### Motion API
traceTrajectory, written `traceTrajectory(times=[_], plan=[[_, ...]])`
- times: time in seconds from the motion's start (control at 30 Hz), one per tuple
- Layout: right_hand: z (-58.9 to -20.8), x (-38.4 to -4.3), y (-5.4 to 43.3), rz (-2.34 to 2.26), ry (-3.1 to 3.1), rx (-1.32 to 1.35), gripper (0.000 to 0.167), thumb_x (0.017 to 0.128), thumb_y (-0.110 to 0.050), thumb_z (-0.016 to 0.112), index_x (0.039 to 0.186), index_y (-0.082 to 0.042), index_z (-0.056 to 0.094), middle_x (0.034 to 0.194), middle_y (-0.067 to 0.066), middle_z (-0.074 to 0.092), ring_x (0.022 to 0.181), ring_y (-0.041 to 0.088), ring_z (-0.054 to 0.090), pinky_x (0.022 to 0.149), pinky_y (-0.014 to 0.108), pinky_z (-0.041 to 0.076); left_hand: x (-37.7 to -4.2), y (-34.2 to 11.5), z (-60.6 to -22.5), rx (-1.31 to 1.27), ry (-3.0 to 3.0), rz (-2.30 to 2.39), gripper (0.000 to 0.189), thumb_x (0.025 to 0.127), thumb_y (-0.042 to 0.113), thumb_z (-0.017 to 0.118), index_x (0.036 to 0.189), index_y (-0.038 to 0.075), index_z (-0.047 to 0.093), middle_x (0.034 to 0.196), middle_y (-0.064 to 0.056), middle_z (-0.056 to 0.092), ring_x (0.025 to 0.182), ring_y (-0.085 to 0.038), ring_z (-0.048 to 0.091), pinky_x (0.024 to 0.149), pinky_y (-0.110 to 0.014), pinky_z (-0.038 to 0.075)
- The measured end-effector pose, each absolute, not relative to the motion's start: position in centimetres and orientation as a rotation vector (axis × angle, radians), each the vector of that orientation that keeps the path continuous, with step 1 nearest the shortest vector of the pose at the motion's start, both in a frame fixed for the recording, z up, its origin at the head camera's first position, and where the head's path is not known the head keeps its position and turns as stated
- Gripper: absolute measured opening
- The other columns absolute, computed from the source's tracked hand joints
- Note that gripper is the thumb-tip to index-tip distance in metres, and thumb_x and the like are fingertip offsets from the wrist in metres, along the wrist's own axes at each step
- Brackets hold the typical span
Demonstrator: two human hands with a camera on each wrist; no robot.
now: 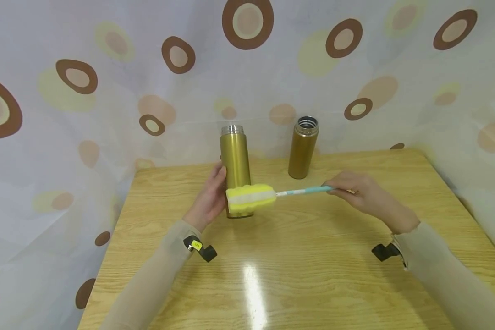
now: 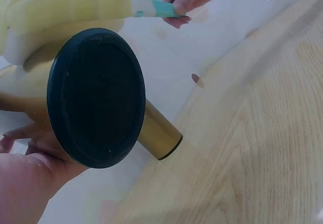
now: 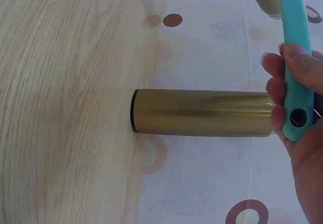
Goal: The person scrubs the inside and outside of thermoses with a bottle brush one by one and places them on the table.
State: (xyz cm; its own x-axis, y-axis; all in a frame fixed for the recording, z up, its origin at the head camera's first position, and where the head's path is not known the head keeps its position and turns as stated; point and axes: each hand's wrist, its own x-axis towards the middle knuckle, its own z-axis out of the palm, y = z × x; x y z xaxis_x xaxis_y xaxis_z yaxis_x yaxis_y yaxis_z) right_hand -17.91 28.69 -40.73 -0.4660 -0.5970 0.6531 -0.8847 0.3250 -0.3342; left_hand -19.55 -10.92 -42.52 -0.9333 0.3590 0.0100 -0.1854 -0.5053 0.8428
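Observation:
My left hand (image 1: 209, 201) grips a gold thermos bottle (image 1: 236, 158) from its left side, and the bottle's steel neck is uncapped. The dark base (image 2: 96, 98) faces the left wrist camera, so the bottle is held up off the table. In my right hand (image 1: 369, 197) is a bottle brush, pinched by its teal handle (image 3: 297, 37). Its yellow and white sponge head (image 1: 251, 198) overlaps the lower part of the held bottle in the head view. A second gold thermos bottle (image 1: 302, 153) stands upright and uncapped behind, between the two hands.
The wooden table (image 1: 313, 275) spreads below both arms. Close behind it hangs a pale curtain (image 1: 206, 96) with brown and yellow ring patterns, which also runs along the left and right sides. Black straps circle both wrists.

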Motion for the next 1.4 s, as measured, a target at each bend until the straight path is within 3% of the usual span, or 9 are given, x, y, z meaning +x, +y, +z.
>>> traceTrajectory(times=[0.17, 0.33, 0.43, 0.63, 0.77, 0.9, 1.0, 1.23, 1.4], plan=[[-40.8, -17.8, 28.9, 0.978, -2.185, 1.364, 0.040, 0.104, -0.038, 0.058, 0.106, -0.004, 0.079, 0.095, 0.003, 0.076, 0.081, 0.011, 0.064, 0.070, 0.015, 0.049, -19.6, -11.1, -42.3, 0.264, 1.317, 2.465, 0.068, 0.093, 0.048, 0.075, 0.147, 0.026, 0.042, 0.131, -0.001, 0.061, 0.117, -0.019, 0.061, 0.103, -0.037, 0.051], [-40.4, -17.5, 29.1, 0.952, -2.197, 1.277, 0.045, 0.104, -0.039, 0.056, 0.105, 0.000, 0.078, 0.096, 0.006, 0.076, 0.085, 0.011, 0.066, 0.075, 0.012, 0.048, -19.8, -11.0, -42.6, 0.284, 1.296, 2.405, 0.091, 0.090, 0.047, 0.079, 0.160, 0.009, 0.033, 0.132, -0.004, 0.063, 0.122, -0.020, 0.060, 0.109, -0.037, 0.048], [-40.0, -17.6, 29.2, 0.904, -2.190, 1.229, 0.045, 0.105, -0.039, 0.055, 0.106, -0.001, 0.078, 0.098, 0.006, 0.076, 0.089, 0.011, 0.068, 0.081, 0.009, 0.048, -19.8, -11.0, -42.8, 0.274, 1.294, 2.369, 0.098, 0.085, 0.052, 0.082, 0.160, 0.012, 0.034, 0.136, -0.004, 0.060, 0.125, -0.020, 0.057, 0.112, -0.037, 0.044], [-39.6, -18.1, 29.3, 0.873, -2.155, 1.164, 0.047, 0.105, -0.041, 0.055, 0.106, 0.000, 0.079, 0.096, 0.009, 0.076, 0.085, 0.010, 0.065, 0.075, 0.010, 0.047, -19.5, -10.7, -42.8, 0.212, 1.215, 2.300, 0.053, 0.108, 0.055, 0.044, 0.149, 0.023, 0.035, 0.147, -0.006, 0.044, 0.133, -0.021, 0.048, 0.120, -0.044, 0.032], [-39.3, -18.2, 29.5, 0.885, -2.186, 1.063, 0.047, 0.103, -0.040, 0.057, 0.109, 0.002, 0.078, 0.095, 0.011, 0.076, 0.082, 0.003, 0.060, 0.071, 0.010, 0.044, -19.3, -10.5, -43.0, 0.252, 1.229, 2.247, 0.046, 0.114, 0.044, 0.024, 0.152, 0.020, 0.031, 0.146, -0.007, 0.045, 0.133, -0.022, 0.048, 0.121, -0.043, 0.033], [-39.1, -18.2, 29.6, 0.909, -2.189, 0.944, 0.018, 0.095, -0.003, 0.073, 0.110, 0.004, 0.078, 0.094, 0.014, 0.077, 0.082, -0.004, 0.057, 0.070, 0.009, 0.043, -19.1, -10.3, -43.4, 0.353, 1.291, 2.216, 0.040, 0.114, 0.042, 0.032, 0.149, 0.025, 0.040, 0.142, -0.006, 0.050, 0.133, -0.025, 0.049, 0.114, -0.043, 0.042], [-38.9, -18.3, 29.6, 0.902, -2.178, 0.888, 0.037, 0.077, 0.021, 0.077, 0.109, 0.003, 0.078, 0.095, 0.015, 0.077, 0.080, -0.003, 0.057, 0.070, 0.009, 0.042, -19.1, -10.2, -43.6, 0.394, 1.334, 2.210, 0.036, 0.112, 0.046, 0.040, 0.144, 0.030, 0.046, 0.137, -0.003, 0.054, 0.130, -0.024, 0.052, 0.107, -0.043, 0.048], [-38.8, -18.4, 29.4, 0.899, -2.179, 0.868, 0.034, 0.077, 0.020, 0.078, 0.106, 0.001, 0.079, 0.091, 0.012, 0.075, 0.071, -0.001, 0.051, 0.064, 0.012, 0.039, -19.0, -10.0, -43.7, 0.353, 1.355, 2.219, 0.046, 0.111, 0.043, 0.046, 0.152, 0.023, 0.040, 0.135, -0.003, 0.057, 0.126, -0.024, 0.056, 0.104, -0.043, 0.050], [-39.5, -18.4, 29.6, 0.916, -2.143, 0.965, 0.019, 0.086, 0.003, 0.079, 0.105, 0.002, 0.079, 0.088, 0.012, 0.075, 0.070, 0.003, 0.051, 0.061, 0.014, 0.040, -19.1, -10.0, -43.6, 0.303, 1.368, 2.229, 0.061, 0.110, 0.045, 0.048, 0.161, 0.019, 0.028, 0.154, -0.011, 0.044, 0.143, -0.034, 0.043, 0.116, -0.053, 0.040]])
